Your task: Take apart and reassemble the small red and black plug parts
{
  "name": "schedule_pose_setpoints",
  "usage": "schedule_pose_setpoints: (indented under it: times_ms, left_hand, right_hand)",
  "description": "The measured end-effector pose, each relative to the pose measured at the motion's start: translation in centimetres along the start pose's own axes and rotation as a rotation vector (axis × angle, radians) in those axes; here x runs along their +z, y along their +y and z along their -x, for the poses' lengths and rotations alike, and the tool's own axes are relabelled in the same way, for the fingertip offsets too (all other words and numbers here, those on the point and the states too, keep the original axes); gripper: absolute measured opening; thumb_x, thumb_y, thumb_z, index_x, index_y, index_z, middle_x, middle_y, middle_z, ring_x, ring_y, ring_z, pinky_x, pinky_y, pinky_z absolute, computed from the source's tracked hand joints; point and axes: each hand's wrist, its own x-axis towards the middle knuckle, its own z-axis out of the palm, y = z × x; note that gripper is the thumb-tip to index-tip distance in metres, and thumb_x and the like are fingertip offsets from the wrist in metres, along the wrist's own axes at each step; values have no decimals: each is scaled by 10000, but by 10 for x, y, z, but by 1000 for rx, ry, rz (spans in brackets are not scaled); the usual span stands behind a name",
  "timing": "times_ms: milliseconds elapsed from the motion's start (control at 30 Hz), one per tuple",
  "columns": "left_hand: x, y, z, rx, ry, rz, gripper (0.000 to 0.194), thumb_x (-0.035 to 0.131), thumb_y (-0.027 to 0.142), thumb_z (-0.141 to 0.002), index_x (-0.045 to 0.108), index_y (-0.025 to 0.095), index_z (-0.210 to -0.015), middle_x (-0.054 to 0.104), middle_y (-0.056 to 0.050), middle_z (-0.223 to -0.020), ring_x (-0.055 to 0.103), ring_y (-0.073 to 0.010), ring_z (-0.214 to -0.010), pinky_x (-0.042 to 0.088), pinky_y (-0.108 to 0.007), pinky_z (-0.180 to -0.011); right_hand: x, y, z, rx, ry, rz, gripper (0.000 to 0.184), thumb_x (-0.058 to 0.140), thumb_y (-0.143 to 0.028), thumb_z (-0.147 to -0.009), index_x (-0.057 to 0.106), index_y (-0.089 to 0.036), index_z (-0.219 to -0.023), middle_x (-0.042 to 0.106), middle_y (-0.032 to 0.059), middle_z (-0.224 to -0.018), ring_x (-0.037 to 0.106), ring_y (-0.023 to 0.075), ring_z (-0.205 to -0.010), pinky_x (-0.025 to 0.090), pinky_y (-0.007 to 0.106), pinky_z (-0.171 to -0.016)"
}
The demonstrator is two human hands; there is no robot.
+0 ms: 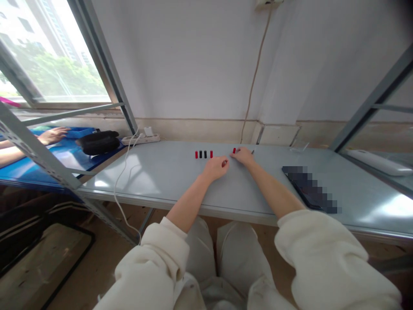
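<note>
The left hand (215, 169) curls closed around a small dark-red object (225, 163), just in front of a row of upright red and black cylinders (205, 154) on the gray smooth-topped counter (174, 172). A small red cylinder (234, 150) lies at the fingertips of the right hand (244, 156); its grip cannot be told.

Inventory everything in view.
Metal table: one, grey, centre
Small cylinders: three, red, table's back
Other cylinders: two, black, between reds
Small object: one, dark, cylinders' right
Flat rectangular device: one, black, right
Plastic piece: one, clear, back right
Power strip: one, white, back left
Long cable: one, white, left
Oblong device: one, white, far right
Second table: one, blue, left
Soft pouch: one, black, blue table
Tray: one, blue, beside pouch
Co-worker's hand: one, by tray
Window: one, clear, left
Left hand: one, holding something reddish
Right hand: one, at rightmost cylinder
</note>
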Motion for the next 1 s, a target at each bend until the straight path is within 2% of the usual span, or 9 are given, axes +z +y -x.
schedule_pose_setpoints:
  times_ms: [100,200,233,333,433,567,633,867,1000]
  left_hand:
    - [1,0,0,-15,11,21,139,479,196,-753,590,200,-668,564,-26,-585,482,-142,-544,325,-243,-553]
    - [0,1,0,-46,103,136,97,515,186,-735,604,203,-701,557,-18,-580,465,-131,-522,341,-241,-572]
    - [-1,2,0,-53,147,188,95,529,183,-729,615,207,-760,570,-17,-613,461,-124,-518,348,-238,-582]
    - [-6,6,0,-68,285,339,275,561,194,-719,595,229,-990,611,-34,-820,473,-101,-539,369,-226,-616]
    - [-10,7,-1,-81,350,421,310,579,230,-719,590,240,-1029,605,-48,-918,498,-99,-579,385,-218,-635]
    - [-6,1,-3,-11,206,345,233,567,217,-732,619,237,-959,620,-31,-790,507,-112,-568,394,-224,-629]
    - [-3,-2,-3,-7,160,332,184,584,202,-719,635,234,-892,621,-22,-744,504,-115,-558,392,-225,-626]
    - [-5,-2,-4,-81,155,413,144,660,188,-640,647,227,-778,633,-20,-735,513,-129,-589,396,-236,-655]
    - [-3,-4,-5,-15,140,369,77,612,171,-688,623,221,-746,628,-21,-740,525,-135,-614,395,-241,-654]
  right_hand:
    - [5,-8,0,-63,31,-26,237,593,-343,-696,645,-192,-871,640,101,-951,571,247,-923,414,356,-761]
    - [0,-20,6,-138,61,-44,182,569,-285,-713,657,-185,-837,652,92,-892,581,223,-862,412,308,-712]
    - [-5,-24,11,-181,61,-49,176,568,-280,-715,658,-182,-830,655,87,-865,582,213,-838,408,293,-695]
    - [-21,-35,30,-312,94,-53,178,556,-290,-731,657,-178,-826,652,65,-794,577,184,-769,390,263,-654]
    - [-32,-35,50,-418,105,-30,174,543,-281,-747,653,-172,-826,643,51,-746,567,163,-712,372,251,-638]
    - [-29,-19,67,-498,143,2,181,505,-248,-778,641,-160,-858,640,51,-752,561,150,-708,360,241,-661]
    - [-25,-11,69,-548,108,14,190,490,-243,-790,634,-158,-881,637,49,-756,557,146,-715,357,234,-669]
    - [-21,-6,72,-622,29,55,172,475,-183,-785,618,-158,-878,629,65,-805,540,156,-778,346,233,-714]
    - [-20,-7,72,-639,30,37,158,467,-227,-813,612,-165,-830,621,61,-787,533,154,-760,338,232,-695]
